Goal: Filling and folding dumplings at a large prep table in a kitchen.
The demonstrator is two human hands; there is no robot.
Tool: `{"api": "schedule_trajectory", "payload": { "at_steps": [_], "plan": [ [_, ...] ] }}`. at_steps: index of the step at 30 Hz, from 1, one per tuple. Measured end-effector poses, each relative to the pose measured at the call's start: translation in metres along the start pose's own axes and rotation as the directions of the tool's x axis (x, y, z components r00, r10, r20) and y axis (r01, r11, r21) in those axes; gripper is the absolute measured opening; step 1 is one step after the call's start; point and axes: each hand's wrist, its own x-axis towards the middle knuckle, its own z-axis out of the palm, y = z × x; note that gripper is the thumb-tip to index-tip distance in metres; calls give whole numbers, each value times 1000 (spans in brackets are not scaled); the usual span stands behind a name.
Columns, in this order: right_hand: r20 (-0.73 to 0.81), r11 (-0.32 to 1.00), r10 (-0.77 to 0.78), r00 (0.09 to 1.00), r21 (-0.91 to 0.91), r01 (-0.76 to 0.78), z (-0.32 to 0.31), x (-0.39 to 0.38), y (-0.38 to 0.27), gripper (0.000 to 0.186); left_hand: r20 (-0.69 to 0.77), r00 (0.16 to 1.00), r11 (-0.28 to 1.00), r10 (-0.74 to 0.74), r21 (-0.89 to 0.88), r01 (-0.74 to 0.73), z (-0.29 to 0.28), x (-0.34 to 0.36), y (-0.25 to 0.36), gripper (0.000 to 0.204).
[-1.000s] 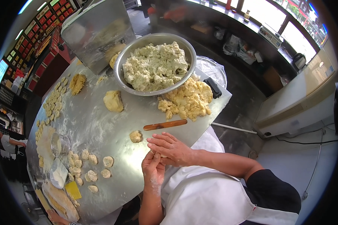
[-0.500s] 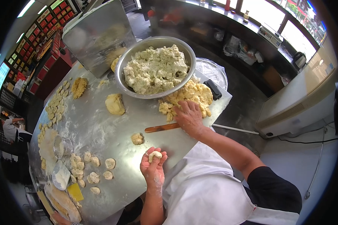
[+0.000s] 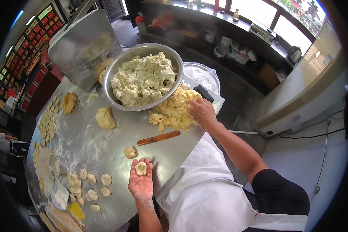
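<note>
My left hand (image 3: 142,185) is palm up near the table's front edge, cradling a small dimpled piece of dough (image 3: 141,168) on its fingers. Just beyond the fingertips rests a rounded lump (image 3: 130,152). My right hand (image 3: 203,113) reaches over the right side of a heap of pale yellow chunks (image 3: 173,112), fingers bent and somewhat apart; nothing shows in them. Between the hands lies a flat brown wooden stick (image 3: 158,138). Behind the heap stands a wide metal bowl (image 3: 109,92) filled with a pale greenish, crumbly mass (image 3: 143,79).
The metal table (image 3: 116,143) carries a yellow dough ball (image 3: 105,118), several floured dough pieces (image 3: 92,195), a glass bowl (image 3: 58,166), a yellow scraper (image 3: 76,210) and rows of small dough pieces (image 3: 49,120). A black object (image 3: 203,93) sits at the right corner. Another person (image 3: 7,143) is far left.
My left thumb has come off the dough, and the fingers have straightened beneath it. My right hand has shifted to the heap's right side, away from the wooden stick. The whole view has shifted.
</note>
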Motion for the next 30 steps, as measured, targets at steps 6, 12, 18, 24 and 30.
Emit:
{"api": "schedule_trajectory", "payload": {
  "at_steps": [6,12,18,24,30],
  "plan": [
    [94,996,-14,995,88,6,8,12,14,21,18,990,960,-143,248,134,36,-3,-25,55],
    [366,612,386,847,586,-531,-30,-12,-15,25,23,999,884,-43,467,27,13,-5,-32,50],
    [363,531,82,928,772,-349,-63,-43,-86,23,98,985,981,-141,149,126,41,10,-37,51],
    [171,730,-349,922,666,153,-18,-82,-131,19,56,994,975,-97,208,83,51,14,-45,44],
    [230,612,-70,971,778,-140,-17,-92,-153,21,16,998,919,59,389,-61,44,3,-43,48]
  ]
}}
